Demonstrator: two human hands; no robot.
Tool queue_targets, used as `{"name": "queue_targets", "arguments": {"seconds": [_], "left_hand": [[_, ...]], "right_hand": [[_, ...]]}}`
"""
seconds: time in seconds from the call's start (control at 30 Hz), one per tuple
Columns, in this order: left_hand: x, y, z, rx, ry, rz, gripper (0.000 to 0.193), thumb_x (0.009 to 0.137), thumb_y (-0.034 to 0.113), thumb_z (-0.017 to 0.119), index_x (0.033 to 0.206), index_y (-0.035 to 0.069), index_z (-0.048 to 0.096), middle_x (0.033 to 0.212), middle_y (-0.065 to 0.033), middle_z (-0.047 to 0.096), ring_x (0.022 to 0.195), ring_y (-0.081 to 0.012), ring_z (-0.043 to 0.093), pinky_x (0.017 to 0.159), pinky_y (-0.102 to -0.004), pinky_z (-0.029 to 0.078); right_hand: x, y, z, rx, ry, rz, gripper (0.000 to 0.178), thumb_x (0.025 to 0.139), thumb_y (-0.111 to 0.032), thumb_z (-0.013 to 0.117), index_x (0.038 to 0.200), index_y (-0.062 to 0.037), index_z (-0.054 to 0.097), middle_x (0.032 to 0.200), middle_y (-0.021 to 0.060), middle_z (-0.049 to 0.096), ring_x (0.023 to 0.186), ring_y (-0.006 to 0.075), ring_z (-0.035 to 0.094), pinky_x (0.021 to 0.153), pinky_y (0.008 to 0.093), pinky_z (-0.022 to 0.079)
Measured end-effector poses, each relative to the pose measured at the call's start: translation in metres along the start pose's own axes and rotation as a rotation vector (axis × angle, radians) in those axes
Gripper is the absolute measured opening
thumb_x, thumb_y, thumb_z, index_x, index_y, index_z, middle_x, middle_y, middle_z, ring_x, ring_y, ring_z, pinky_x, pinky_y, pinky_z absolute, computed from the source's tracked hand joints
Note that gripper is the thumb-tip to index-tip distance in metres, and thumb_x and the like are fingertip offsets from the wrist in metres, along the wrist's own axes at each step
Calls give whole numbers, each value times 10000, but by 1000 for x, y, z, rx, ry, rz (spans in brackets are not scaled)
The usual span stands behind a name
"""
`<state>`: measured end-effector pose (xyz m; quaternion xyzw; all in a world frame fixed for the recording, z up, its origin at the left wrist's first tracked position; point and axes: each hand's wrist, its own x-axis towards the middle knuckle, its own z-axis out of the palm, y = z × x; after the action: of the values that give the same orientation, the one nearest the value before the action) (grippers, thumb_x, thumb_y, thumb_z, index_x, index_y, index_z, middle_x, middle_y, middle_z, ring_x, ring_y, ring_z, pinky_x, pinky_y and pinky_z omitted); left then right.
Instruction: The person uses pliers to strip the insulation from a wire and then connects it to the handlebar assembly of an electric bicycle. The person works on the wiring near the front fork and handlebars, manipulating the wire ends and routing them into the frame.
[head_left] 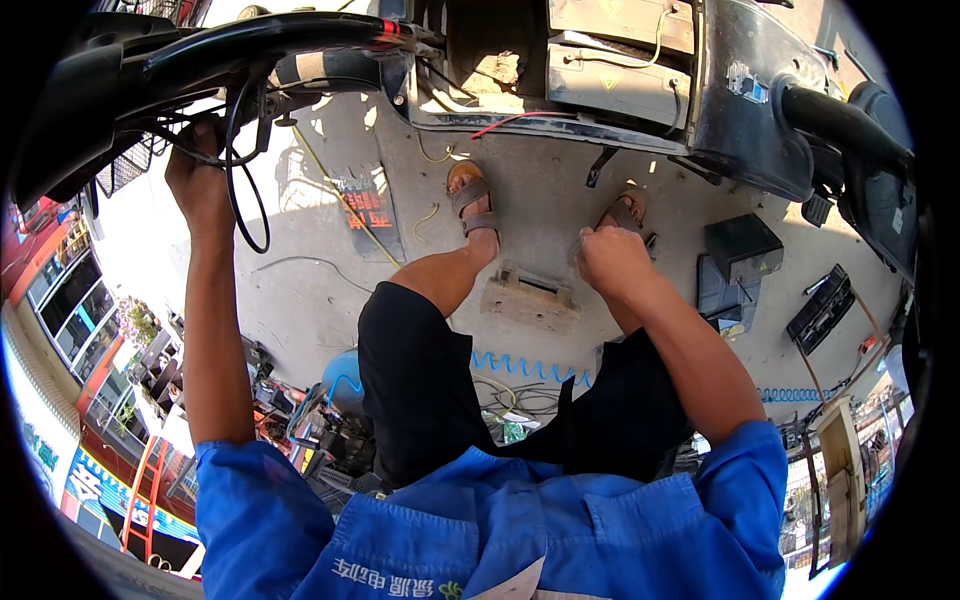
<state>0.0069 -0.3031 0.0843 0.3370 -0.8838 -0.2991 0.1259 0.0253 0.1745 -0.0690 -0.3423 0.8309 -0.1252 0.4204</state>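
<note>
An electric scooter (600,125) with its body opened stands in front of me, two grey battery packs (620,78) showing in its floor bay. My left hand (203,172) is raised to the scooter's front at the upper left, fingers curled among black cables (232,150). Part of that hand is behind the cables, and what it grips is unclear. Beside my right knee, my right hand (612,258) is closed like a fist above my right sandal (628,208). Anything inside it is hidden. A red wire (520,122) runs along the scooter's lower edge.
On the concrete floor lie a dusty block (530,298), a yellow cord (345,198) and a dark printed mat (368,215). A black box (742,250) and a black plastic tray (822,308) are at right. A blue coiled hose (530,368) crosses behind my legs.
</note>
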Motion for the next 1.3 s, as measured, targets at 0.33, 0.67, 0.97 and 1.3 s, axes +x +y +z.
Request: {"name": "queue_targets", "arguments": {"seconds": [0.33,0.67,0.97,1.3], "left_hand": [[-1,2,2,-149,-76,-76,273,1022,152,503,1088,-96,598,980,-168,721,920,-205,696,871,-318,511],[0,14,1,-179,-137,-106,210,1016,119,505,1031,-40,642,910,-100,713,840,-156,655,783,-289,495],[5,14,-10,-6,-200,-95,208,997,126,517,1030,-21,660,922,-112,717,881,-182,650,818,-312,478],[-9,16,3,-133,-144,-112,236,1020,181,506,1007,-11,643,874,-53,676,818,-128,559,772,-294,447]], "right_hand": [[-35,-18,44,257,197,239,150,870,-139,540,877,-7,609,797,233,662,782,428,653,686,527,522],[-84,-21,5,569,452,240,168,890,-172,596,977,-40,652,925,217,673,824,420,644,720,501,507],[-111,3,-41,676,609,363,128,889,-116,615,962,-24,665,870,174,684,777,360,658,702,408,518],[-55,0,-32,629,520,220,134,878,-145,621,940,-38,671,894,173,685,833,371,659,734,431,514]]}}
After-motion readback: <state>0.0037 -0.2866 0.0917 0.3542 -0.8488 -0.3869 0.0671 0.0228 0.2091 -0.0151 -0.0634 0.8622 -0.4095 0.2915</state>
